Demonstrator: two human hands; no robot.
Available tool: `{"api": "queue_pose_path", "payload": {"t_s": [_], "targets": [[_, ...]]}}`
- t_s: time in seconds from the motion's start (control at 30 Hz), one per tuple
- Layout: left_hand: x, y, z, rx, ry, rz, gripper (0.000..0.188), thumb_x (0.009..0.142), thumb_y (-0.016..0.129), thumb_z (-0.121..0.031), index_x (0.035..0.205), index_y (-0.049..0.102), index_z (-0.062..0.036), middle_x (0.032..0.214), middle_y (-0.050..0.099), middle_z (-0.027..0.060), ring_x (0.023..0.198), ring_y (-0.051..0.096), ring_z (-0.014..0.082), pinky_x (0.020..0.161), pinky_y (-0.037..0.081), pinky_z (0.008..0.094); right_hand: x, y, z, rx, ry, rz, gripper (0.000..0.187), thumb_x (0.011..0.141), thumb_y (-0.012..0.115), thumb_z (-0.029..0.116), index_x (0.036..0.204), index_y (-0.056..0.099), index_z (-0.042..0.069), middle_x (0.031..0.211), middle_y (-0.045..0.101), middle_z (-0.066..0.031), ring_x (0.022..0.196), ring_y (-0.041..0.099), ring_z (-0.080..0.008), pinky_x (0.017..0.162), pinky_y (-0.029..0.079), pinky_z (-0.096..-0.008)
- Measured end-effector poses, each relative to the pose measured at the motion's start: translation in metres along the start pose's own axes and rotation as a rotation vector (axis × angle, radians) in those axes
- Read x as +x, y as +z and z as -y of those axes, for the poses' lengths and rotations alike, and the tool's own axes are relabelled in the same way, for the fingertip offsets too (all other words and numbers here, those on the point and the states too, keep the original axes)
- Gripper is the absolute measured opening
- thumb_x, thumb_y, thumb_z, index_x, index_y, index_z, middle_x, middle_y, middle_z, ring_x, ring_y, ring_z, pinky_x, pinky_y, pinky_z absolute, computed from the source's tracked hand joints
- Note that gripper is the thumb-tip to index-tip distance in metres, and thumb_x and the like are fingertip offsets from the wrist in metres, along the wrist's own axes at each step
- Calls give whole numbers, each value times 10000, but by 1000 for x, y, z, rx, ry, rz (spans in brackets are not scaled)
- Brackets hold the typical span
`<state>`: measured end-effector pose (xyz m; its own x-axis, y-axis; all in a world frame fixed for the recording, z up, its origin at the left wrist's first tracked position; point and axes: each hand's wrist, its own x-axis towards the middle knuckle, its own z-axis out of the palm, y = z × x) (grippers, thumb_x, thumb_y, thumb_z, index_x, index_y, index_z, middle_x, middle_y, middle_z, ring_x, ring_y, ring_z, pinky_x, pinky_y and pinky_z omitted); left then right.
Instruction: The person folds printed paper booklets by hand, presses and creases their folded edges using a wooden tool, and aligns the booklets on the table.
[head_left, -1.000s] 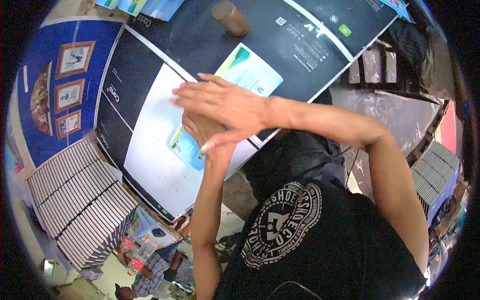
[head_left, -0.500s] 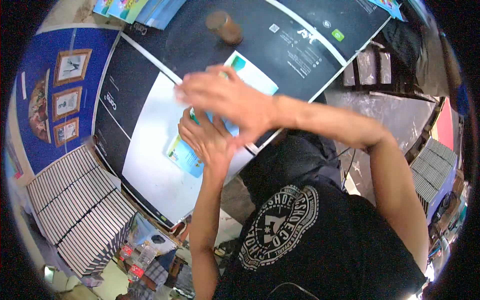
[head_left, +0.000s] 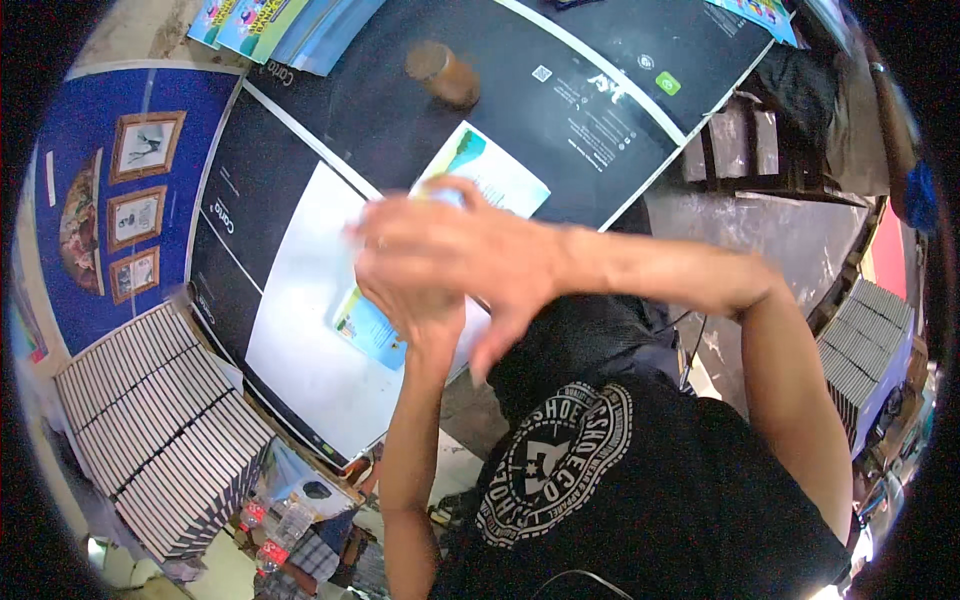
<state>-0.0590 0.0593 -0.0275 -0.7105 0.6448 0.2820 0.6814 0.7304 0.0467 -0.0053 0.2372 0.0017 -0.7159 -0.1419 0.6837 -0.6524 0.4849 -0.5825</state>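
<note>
Left hand (head_left: 418,318): mostly covered; can't tell grip.
Right hand (head_left: 455,250): fingers spread, over left.
Printed paper (head_left: 370,330): beneath, showing at 1 and 7 o'clock.
Counter (head_left: 520,90): edge 2–6 o'clock, room at 8.
Brown cylinder (head_left: 445,75): one, 12 o'clock.

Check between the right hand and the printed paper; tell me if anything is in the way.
Yes, the left hand is in the way: it sits beneath the right hand and over the middle of the printed paper. Both ends show past the hands.
</note>
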Motion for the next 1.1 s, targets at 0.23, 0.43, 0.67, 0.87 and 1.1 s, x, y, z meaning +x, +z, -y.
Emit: {"api": "queue_pose_path", "payload": {"t_s": [0.23, 0.43, 0.67, 0.87, 1.1], "targets": [[-4, -4, 3, -56, -35, 61, 533, 1037, 537, -297, 1467, 407, -10, 1363, 430, 279, 1286, 403, 455, 1104, 296, 568, 21, -10, 2, 50, -247, -168, 1154, 741, 468, 952, 1490, 473, 74, 1578, 429, -179, 1456, 383, -375, 1089, 288, -568], [1, -4, -8, -15, 11, -9, 579, 1006, 554, -330, 1464, 433, 4, 1330, 462, 265, 1200, 447, 439, 1081, 313, 570, -13, -11, -44, -186, 117, 93, 1233, 787, 393, 933, 1609, 269, 22, 1630, 350, -191, 1477, 363, -376, 1114, 292, -543], [2, 0, -1, -72, 29, 28, 567, 998, 545, -301, 1481, 435, -27, 1388, 439, 271, 1298, 402, 461, 1113, 296, 578, 69, 58, 92, -151, 449, -188, 1072, 748, 552, 886, 1527, 479, 154, 1475, 489, -195, 1414, 427, -375, 1082, 338, -578], [-1, -6, -11, -54, 19, 4, 565, 1006, 534, -321, 1477, 444, -21, 1375, 444, 261, 1291, 407, 446, 1115, 286, 587, -8, 65, -28, -41, 88, -67, 1224, 734, 510, 922, 1596, 334, 71, 1640, 327, -176, 1520, 291, -387, 1128, 273, -622], [-5, -15, -4, -18, -13, -50, 566, 1016, 520, -344, 1471, 453, -14, 1360, 450, 250, 1283, 414, 429, 1119, 275, 597, 39, 8, 37, 165, -108, -99, 1189, 722, 505, 937, 1590, 369, 136, 1628, 362, -156, 1515, 316, -347, 1107, 287, -575]]}}
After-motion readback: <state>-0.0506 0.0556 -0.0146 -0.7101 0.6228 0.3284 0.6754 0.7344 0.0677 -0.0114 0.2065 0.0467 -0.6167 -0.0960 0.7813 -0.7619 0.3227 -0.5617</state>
